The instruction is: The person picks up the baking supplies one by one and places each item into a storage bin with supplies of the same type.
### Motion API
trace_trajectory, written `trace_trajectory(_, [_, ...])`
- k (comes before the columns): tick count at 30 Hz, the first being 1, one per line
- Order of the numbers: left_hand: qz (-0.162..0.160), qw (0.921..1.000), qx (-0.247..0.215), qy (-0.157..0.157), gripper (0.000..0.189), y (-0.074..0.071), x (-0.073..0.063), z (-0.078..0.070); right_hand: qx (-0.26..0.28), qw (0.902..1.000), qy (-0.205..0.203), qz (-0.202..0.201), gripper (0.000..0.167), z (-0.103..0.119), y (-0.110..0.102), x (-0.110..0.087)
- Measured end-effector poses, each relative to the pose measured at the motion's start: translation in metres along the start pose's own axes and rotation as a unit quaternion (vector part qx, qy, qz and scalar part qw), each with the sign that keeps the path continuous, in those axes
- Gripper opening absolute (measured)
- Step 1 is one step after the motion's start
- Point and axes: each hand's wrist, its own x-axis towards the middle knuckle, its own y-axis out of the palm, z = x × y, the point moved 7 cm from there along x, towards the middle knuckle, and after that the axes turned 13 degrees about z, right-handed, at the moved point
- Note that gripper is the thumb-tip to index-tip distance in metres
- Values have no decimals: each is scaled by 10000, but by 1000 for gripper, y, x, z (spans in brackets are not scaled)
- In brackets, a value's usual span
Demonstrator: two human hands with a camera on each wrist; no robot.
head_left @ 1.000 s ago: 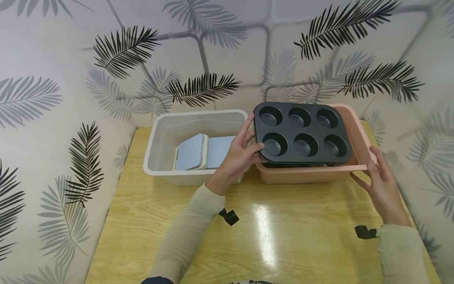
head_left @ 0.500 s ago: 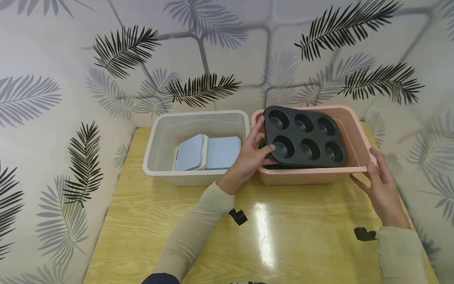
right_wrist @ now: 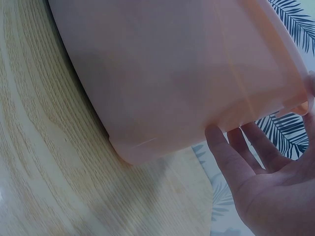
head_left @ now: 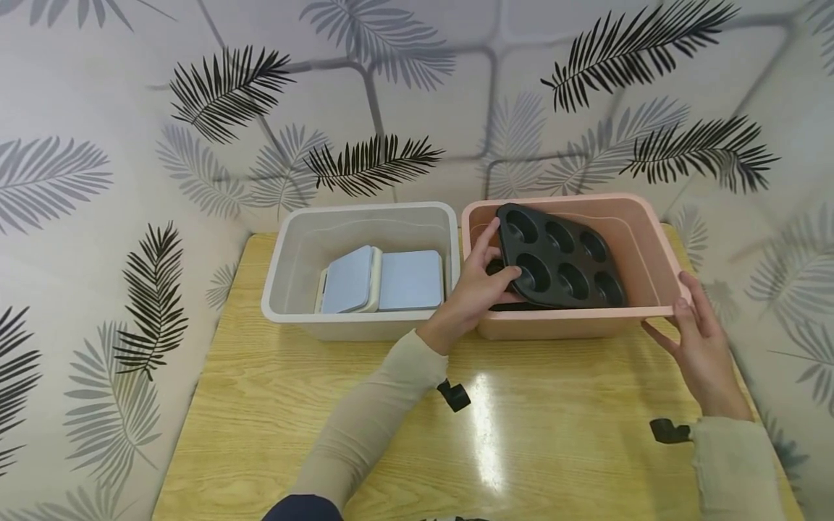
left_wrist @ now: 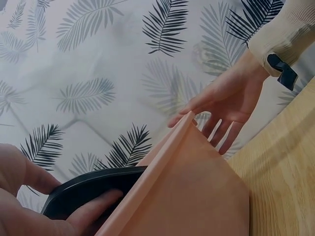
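A black muffin tin (head_left: 567, 264) with several cups is tilted inside the pink plastic bin (head_left: 658, 253), its right end lower than its left. My left hand (head_left: 478, 286) pinches the tin's left end, thumb on top and fingers beneath; the left wrist view also shows this grip on the dark tin (left_wrist: 93, 187). Something black lies under the tin, mostly hidden. At the bin's right front corner, my right hand (head_left: 706, 354) holds the rim between thumb and fingers. Close up, several right-hand fingers (right_wrist: 231, 157) lie against the bin's outer wall (right_wrist: 162, 88).
Left of the pink bin, almost against it, stands a grey-white bin (head_left: 280, 282). Inside it are light blue and cream flat-topped objects (head_left: 410, 278). Both bins stand at the back of a wooden table (head_left: 554, 427), before a leaf-patterned wall covering (head_left: 417, 94).
The left hand has moved right and slightly down, bringing the muffin tin from above the pink bin's rim into it at a steeper tilt. My right hand stays on the rim.
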Motion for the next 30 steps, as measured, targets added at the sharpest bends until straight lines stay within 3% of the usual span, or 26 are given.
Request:
trace_trajectory(2, [52,9997,221,-116,92,2,1,1,13,10000,-34,51,60,0,1,0])
trace_trajectory(4, [106,9956,858,-374,90,2,0,-1,87,9998,-95,117,59,0,3,1])
trace_trajectory(9, [378,9649,2390,-1022,86,1,-8,-12,190,9996,-152,162,59,0,4,2])
trace_trajectory(17, [474,9739,2079,-777,79,0,-15,-32,324,9985,-325,312,59,3,4,3])
trace_trajectory(30, [864,9847,1402,-575,72,1,-23,-28,233,9993,-227,171,60,4,5,2])
